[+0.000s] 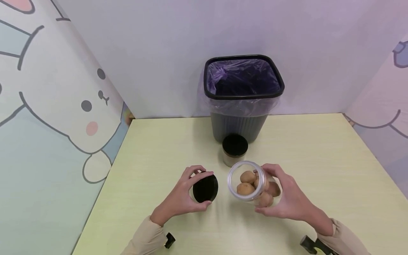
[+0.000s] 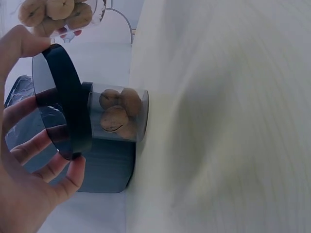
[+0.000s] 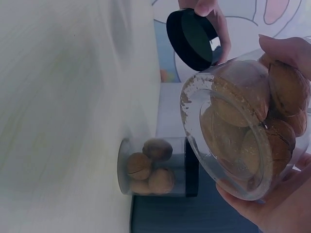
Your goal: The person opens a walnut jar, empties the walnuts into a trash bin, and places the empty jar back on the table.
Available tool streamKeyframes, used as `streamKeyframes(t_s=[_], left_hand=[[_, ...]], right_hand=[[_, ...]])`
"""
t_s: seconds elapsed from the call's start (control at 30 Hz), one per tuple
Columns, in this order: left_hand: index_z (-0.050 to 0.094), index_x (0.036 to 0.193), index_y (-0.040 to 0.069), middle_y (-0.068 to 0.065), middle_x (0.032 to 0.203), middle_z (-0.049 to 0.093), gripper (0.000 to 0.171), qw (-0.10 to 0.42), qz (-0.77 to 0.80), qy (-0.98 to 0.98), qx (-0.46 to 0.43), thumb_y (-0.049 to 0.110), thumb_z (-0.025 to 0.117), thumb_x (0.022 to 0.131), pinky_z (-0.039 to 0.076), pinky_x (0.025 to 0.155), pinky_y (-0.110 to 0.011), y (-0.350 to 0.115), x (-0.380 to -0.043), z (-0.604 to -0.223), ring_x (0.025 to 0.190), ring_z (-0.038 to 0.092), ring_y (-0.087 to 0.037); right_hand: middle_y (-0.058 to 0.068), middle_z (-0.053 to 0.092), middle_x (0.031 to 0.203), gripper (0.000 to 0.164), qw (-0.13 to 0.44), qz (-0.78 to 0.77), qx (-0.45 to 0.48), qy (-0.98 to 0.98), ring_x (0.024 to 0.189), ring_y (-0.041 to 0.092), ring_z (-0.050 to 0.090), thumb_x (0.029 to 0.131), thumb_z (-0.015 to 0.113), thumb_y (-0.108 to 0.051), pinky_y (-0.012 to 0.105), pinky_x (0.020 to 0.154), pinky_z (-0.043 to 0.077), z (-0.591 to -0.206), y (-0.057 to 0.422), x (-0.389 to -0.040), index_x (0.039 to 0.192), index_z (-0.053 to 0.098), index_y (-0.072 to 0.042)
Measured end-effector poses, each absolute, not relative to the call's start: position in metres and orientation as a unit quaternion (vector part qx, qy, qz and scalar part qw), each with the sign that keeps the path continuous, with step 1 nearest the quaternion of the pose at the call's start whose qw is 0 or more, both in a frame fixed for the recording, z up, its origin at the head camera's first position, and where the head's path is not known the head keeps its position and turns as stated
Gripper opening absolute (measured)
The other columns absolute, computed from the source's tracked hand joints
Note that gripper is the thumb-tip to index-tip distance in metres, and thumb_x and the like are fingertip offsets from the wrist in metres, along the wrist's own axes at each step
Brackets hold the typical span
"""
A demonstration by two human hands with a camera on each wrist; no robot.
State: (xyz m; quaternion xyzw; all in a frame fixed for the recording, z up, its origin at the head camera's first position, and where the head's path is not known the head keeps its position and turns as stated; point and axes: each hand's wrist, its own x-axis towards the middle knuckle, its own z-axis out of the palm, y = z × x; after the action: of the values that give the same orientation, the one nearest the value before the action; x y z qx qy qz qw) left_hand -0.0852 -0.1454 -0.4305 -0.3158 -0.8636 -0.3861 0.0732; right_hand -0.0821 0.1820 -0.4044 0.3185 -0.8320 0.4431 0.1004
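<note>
My left hand (image 1: 178, 198) grips a black round lid (image 1: 206, 187) by its rim, thumb on one side and fingers on the other. In the left wrist view the lid is held up off the table. A clear jar (image 1: 234, 193) of walnuts (image 1: 245, 188) is in my right hand (image 1: 293, 200), fingers and thumb around its side. Its uncovered mouth tilts toward the lid, with a gap between them, and its base (image 3: 194, 119) shows in the right wrist view. Behind stands a smaller jar (image 3: 130, 167) with a black lid, upright, with several walnuts inside.
A dark trash bin (image 1: 240, 124) lined with a purple-tinted bag stands at the back, just behind the smaller jar. The pale table (image 1: 318, 152) meets a plain wall (image 1: 159, 71) at the back. A cartoon-printed panel (image 1: 57, 134) runs along the left side.
</note>
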Motion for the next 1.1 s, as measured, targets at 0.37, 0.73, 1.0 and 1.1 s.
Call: streamKeyframes(t_s=[0.37, 0.73, 1.0, 1.1], left_hand=[[0.055, 0.129, 0.028, 0.004, 0.128, 0.042, 0.068, 0.056, -0.38, -0.873, -0.301, 0.03, 0.082, 0.067, 0.046, 0.081, -0.033, -0.143, -0.086, -0.443, 0.108, 0.04, -0.014], [0.057, 0.128, 0.028, 0.005, 0.125, 0.043, 0.065, 0.044, -0.361, -0.889, -0.278, 0.035, 0.08, 0.068, 0.047, 0.08, -0.032, -0.143, -0.086, -0.456, 0.104, 0.039, -0.009], [0.058, 0.126, 0.026, 0.007, 0.123, 0.044, 0.062, 0.034, -0.337, -0.9, -0.275, 0.039, 0.079, 0.069, 0.047, 0.08, -0.031, -0.144, -0.087, -0.465, 0.103, 0.038, -0.009], [0.059, 0.125, 0.025, 0.008, 0.121, 0.044, 0.063, 0.041, -0.322, -0.903, -0.281, 0.039, 0.08, 0.067, 0.047, 0.079, -0.031, -0.144, -0.087, -0.469, 0.102, 0.04, -0.009]], right_hand=[[-0.003, 0.059, 0.114, 0.099, 0.1, 0.45, 0.315, -0.83, 0.103, 0.012, 0.055, 0.045, 0.096, -0.027, 0.018, 0.092, 0.035, -0.401, 0.184, -0.083, 0.128, 0.045, -0.009], [-0.003, 0.058, 0.116, 0.099, 0.089, 0.453, 0.305, -0.833, 0.105, 0.011, 0.054, 0.045, 0.096, -0.024, 0.018, 0.093, 0.034, -0.397, 0.186, -0.084, 0.127, 0.045, -0.001], [-0.002, 0.059, 0.116, 0.101, 0.097, 0.459, 0.304, -0.829, 0.106, 0.011, 0.054, 0.044, 0.096, -0.022, 0.018, 0.093, 0.034, -0.394, 0.187, -0.085, 0.128, 0.044, -0.004], [-0.002, 0.06, 0.116, 0.102, 0.099, 0.463, 0.309, -0.825, 0.106, 0.011, 0.055, 0.044, 0.096, -0.02, 0.019, 0.093, 0.034, -0.392, 0.186, -0.087, 0.129, 0.044, -0.004]])
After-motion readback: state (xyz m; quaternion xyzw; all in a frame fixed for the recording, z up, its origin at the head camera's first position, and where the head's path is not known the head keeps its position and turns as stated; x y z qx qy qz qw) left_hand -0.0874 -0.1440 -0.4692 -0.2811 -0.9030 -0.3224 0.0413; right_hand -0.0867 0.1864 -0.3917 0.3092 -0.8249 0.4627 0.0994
